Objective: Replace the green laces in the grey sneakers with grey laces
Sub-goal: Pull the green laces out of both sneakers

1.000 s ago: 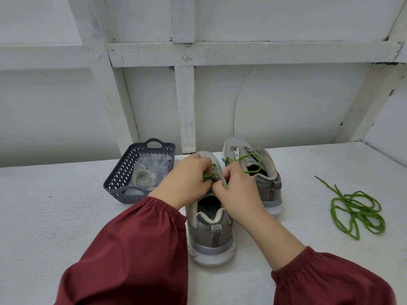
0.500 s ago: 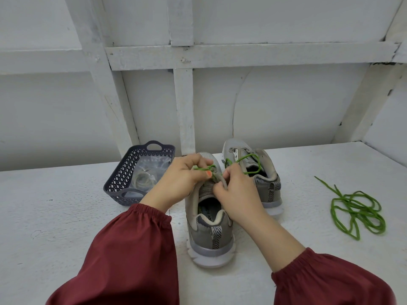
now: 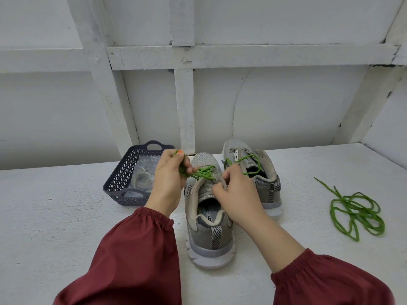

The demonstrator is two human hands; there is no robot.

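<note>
Near sneaker [image 3: 209, 234]: grey mesh cloth, smooth rubbery sole. Green lace [image 3: 203, 173]: matt cord. Basket [image 3: 123, 183]: perforated dark plastic. Tabletop [image 3: 66, 216]: rough white-painted surface. Sleeves [image 3: 136, 260]: matt maroon cloth.

A rough, white-painted table [image 3: 66, 216] stretches in front of you. On it, at the back left, stands a dark blue plastic basket [image 3: 123, 172], and just right of it two grey sneakers with heels toward you: the near sneaker [image 3: 209, 238] at centre, the far sneaker [image 3: 268, 186] close behind on its right. Well apart on your right, a loose green lace [image 3: 355, 209] lies in tangled loops.
</note>
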